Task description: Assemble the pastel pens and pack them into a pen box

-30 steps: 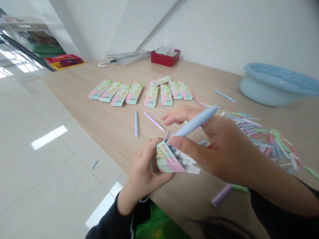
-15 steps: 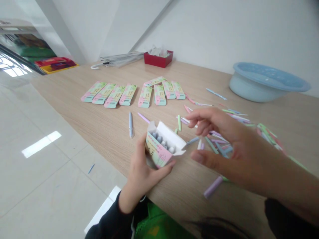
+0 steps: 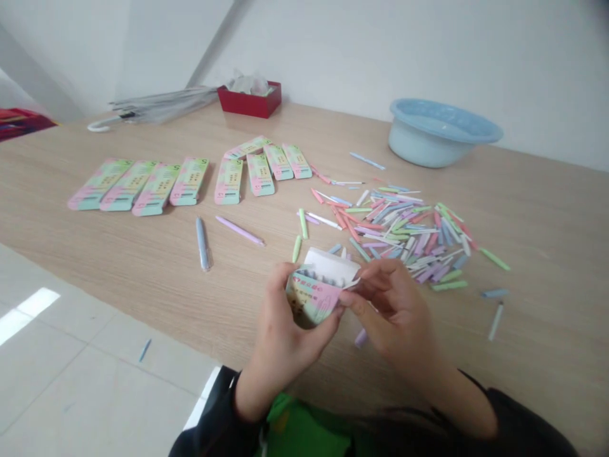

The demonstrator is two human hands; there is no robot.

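My left hand [image 3: 283, 333] is wrapped round a small pastel pen box [image 3: 311, 298], its open end tilted up and its white lid flap [image 3: 328, 261] standing back. Inside, a row of pen ends shows dimly behind the front edge. At the box's right corner my right hand [image 3: 392, 311] pinches a small side flap between thumb and fingers. Left of the box, a blue pen [image 3: 202, 244] and a purple pen [image 3: 240, 230] lie on the table.
Several pastel boxes [image 3: 189, 181] lie in a row behind. A pile of coloured pen parts [image 3: 404, 231] spreads to the right. Further back are a blue basin [image 3: 423, 143], a red box [image 3: 247, 105] and a clear umbrella [image 3: 166, 105]. The table's edge drops to the floor at left.
My right hand put a blue pen into the box, let go and drew back, then came to the box's flap. The view has swung to the right.
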